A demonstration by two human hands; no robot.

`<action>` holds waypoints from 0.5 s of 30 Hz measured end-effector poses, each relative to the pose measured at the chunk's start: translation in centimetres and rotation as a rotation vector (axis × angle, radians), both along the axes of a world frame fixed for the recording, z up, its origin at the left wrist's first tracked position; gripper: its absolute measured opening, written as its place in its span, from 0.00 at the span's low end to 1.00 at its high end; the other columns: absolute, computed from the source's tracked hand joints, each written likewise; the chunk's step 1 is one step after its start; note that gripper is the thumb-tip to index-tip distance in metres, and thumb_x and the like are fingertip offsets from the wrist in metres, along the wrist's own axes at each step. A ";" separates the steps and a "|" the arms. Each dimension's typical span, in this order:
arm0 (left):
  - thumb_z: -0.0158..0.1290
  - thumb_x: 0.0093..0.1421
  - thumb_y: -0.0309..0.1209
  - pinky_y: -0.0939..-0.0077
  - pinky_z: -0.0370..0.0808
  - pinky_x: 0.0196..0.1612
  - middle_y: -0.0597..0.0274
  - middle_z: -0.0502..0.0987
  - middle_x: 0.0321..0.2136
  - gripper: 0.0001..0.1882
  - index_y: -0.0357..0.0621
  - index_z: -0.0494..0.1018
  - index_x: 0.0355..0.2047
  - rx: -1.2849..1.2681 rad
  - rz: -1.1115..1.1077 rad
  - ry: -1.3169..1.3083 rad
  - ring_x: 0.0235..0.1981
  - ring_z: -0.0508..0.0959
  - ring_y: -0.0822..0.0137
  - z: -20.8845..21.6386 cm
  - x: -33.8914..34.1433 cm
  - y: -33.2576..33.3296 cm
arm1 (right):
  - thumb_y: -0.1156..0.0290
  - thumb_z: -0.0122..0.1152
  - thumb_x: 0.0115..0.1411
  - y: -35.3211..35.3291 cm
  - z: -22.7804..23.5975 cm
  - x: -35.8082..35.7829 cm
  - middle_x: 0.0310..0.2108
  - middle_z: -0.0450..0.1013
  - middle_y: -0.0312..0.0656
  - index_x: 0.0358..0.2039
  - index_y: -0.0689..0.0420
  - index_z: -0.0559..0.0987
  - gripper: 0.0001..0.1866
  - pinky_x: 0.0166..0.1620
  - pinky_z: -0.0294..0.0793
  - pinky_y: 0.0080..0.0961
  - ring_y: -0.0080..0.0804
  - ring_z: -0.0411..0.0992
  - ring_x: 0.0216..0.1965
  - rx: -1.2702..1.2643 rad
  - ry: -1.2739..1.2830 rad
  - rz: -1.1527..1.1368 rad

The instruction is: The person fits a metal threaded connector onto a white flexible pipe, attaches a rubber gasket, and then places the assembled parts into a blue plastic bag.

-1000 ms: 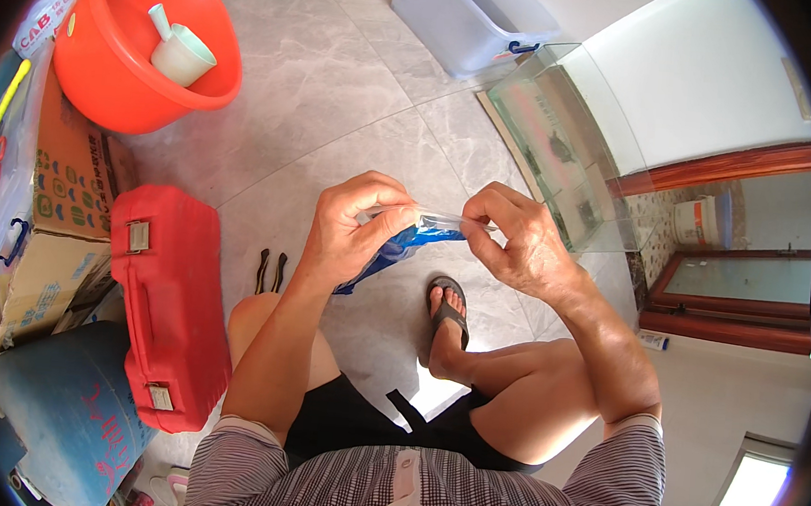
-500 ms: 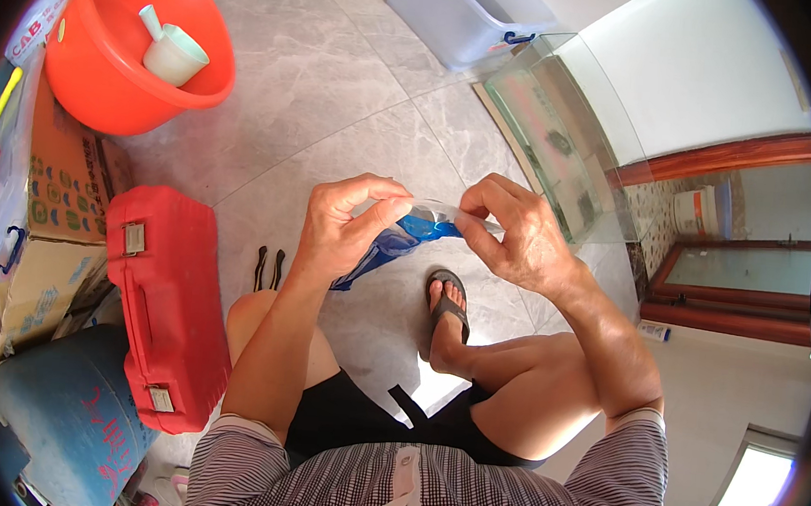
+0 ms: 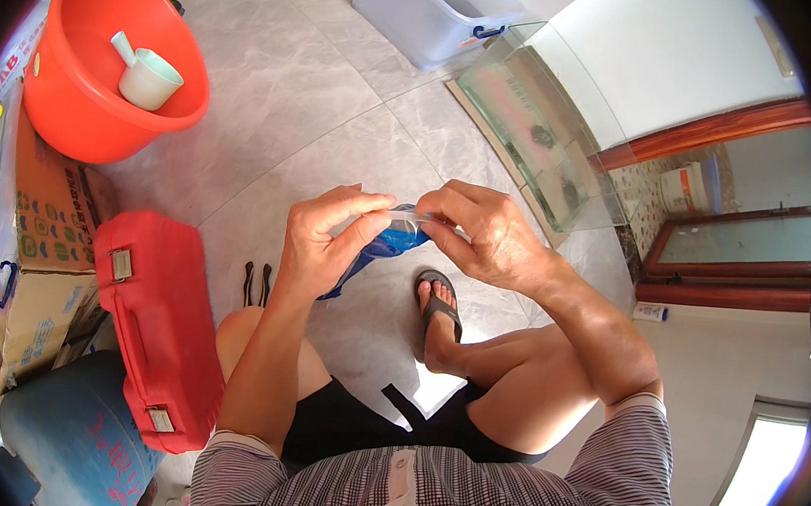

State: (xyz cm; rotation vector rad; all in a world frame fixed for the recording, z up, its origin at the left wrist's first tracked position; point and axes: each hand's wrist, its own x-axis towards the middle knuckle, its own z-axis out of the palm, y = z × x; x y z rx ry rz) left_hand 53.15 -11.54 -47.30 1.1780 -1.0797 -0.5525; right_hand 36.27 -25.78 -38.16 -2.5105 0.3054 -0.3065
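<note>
A blue and clear plastic bag (image 3: 389, 242) hangs between my hands, in front of my body and above the floor. My left hand (image 3: 330, 234) pinches one end of its clear top edge between thumb and fingers. The other end of that edge is pinched by my right hand (image 3: 490, 233), its fingers curled over the plastic. The edge runs nearly straight from hand to hand. Lower parts of the bag are partly hidden behind my left hand, and I cannot make out what it contains.
On my left are a red tool case (image 3: 157, 330), a cardboard box (image 3: 46, 218), a blue drum (image 3: 74, 418) and an orange tub (image 3: 180, 115) holding a pale dipper (image 3: 150, 80). Plier handles (image 3: 256, 285) lie beside the case. A glass tank (image 3: 536, 131) and plastic bin (image 3: 421, 28) stand ahead.
My hands have drawn closer together along the bag's top edge, which now looks flatter and straighter. The view has shifted slightly, so the surroundings sit further left.
</note>
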 end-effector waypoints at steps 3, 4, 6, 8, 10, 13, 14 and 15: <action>0.59 0.62 0.23 0.72 0.76 0.46 0.56 0.80 0.31 0.04 0.33 0.78 0.35 -0.079 0.044 -0.111 0.33 0.78 0.66 -0.1 0.0 -0.3 | 0.75 0.65 0.59 -0.3 -0.4 0.2 0.30 0.74 0.41 0.38 0.56 0.78 0.07 0.34 0.78 0.36 0.42 0.76 0.32 -0.148 -0.026 0.096; 0.59 0.62 0.23 0.72 0.76 0.46 0.56 0.80 0.31 0.04 0.33 0.78 0.35 -0.080 0.043 -0.112 0.33 0.78 0.66 0.1 -0.1 -0.2 | 0.75 0.64 0.59 -0.3 -0.4 0.3 0.30 0.74 0.41 0.37 0.56 0.78 0.07 0.34 0.77 0.37 0.42 0.76 0.32 -0.148 -0.035 0.100; 0.57 0.61 0.21 0.66 0.75 0.49 0.57 0.79 0.32 0.02 0.35 0.76 0.34 -0.030 0.093 -0.123 0.34 0.78 0.65 0.7 -1.0 -0.1 | 0.76 0.64 0.58 -0.4 -0.6 0.3 0.30 0.74 0.41 0.37 0.56 0.78 0.06 0.34 0.77 0.37 0.42 0.76 0.32 -0.149 -0.048 0.105; 0.55 0.60 0.21 0.61 0.75 0.50 0.55 0.77 0.32 0.02 0.36 0.73 0.33 -0.043 0.103 -0.140 0.33 0.77 0.62 0.4 -1.5 -0.4 | 0.76 0.64 0.57 -0.5 -0.8 0.0 0.31 0.74 0.41 0.36 0.57 0.78 0.06 0.34 0.76 0.37 0.43 0.76 0.31 -0.200 -0.025 0.138; 0.53 0.62 0.22 0.60 0.75 0.48 0.55 0.77 0.31 0.01 0.37 0.72 0.33 -0.151 0.157 -0.392 0.33 0.76 0.58 0.2 -1.6 -0.9 | 0.76 0.64 0.57 -0.3 -0.5 0.1 0.30 0.74 0.41 0.35 0.57 0.77 0.06 0.34 0.76 0.37 0.43 0.76 0.31 -0.210 -0.023 0.142; 0.52 0.62 0.22 0.60 0.75 0.47 0.54 0.77 0.31 0.02 0.37 0.71 0.32 -0.132 0.188 -0.363 0.33 0.75 0.55 0.1 -1.9 -0.7 | 0.77 0.64 0.56 0.0 -0.3 0.2 0.30 0.74 0.43 0.34 0.59 0.77 0.06 0.34 0.76 0.38 0.45 0.75 0.31 -0.185 -0.030 0.148; 0.52 0.62 0.22 0.60 0.75 0.47 0.54 0.77 0.32 0.01 0.37 0.72 0.33 -0.113 0.198 -0.319 0.34 0.76 0.55 0.1 -1.9 -0.7 | 0.79 0.65 0.56 0.2 -0.3 0.3 0.31 0.74 0.45 0.34 0.61 0.77 0.06 0.35 0.75 0.38 0.47 0.74 0.31 -0.157 -0.036 0.148; 0.52 0.62 0.22 0.60 0.75 0.47 0.54 0.77 0.32 0.01 0.37 0.72 0.33 -0.114 0.198 -0.321 0.34 0.76 0.55 0.1 -1.9 -0.6 | 0.79 0.65 0.56 0.3 -0.3 0.3 0.31 0.74 0.45 0.34 0.61 0.77 0.06 0.35 0.75 0.38 0.47 0.74 0.31 -0.158 -0.037 0.148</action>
